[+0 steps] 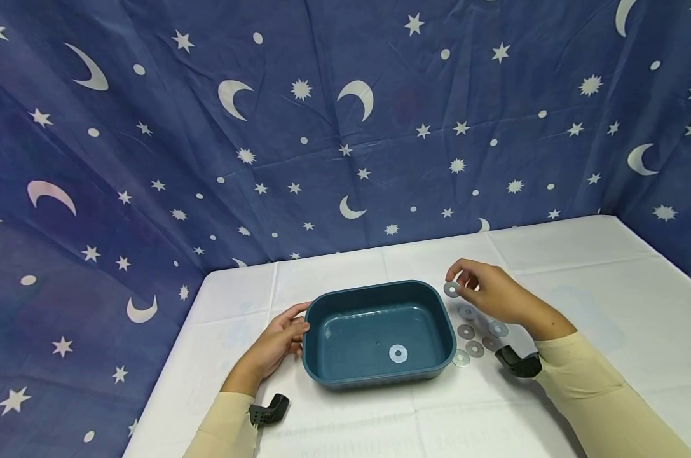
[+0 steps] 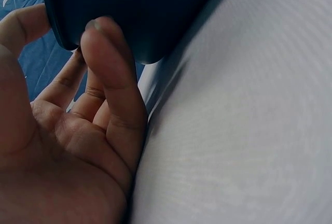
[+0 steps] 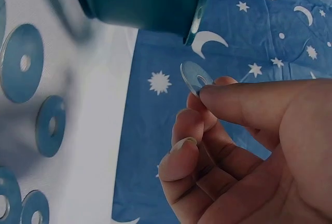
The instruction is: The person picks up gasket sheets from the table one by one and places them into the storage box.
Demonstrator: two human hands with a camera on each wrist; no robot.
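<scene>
My left hand [image 1: 276, 340] holds the left end of a dark teal plastic tub [image 1: 374, 381], with thumb and fingers at its rim and outer wall. In the left wrist view, curled fingers [image 2: 116, 79] lie against the tub's side. A single flat washer [image 1: 398, 353] lies on the tub floor, toward the front right. Beyond the tub's right end, my right hand [image 1: 491, 289] pinches another metal washer [image 3: 193, 78] by its edge between thumb and fingertips, raised above the table. Several loose washers [image 1: 466, 331] lie on the cloth below that hand.
A white cloth [image 1: 345, 426] covers the table under the tub. Blue fabric [image 1: 322, 127] with moons and stars hangs behind and along both sides. Black wrist-worn devices sit on the left wrist [image 1: 269, 410] and right wrist [image 1: 519, 362].
</scene>
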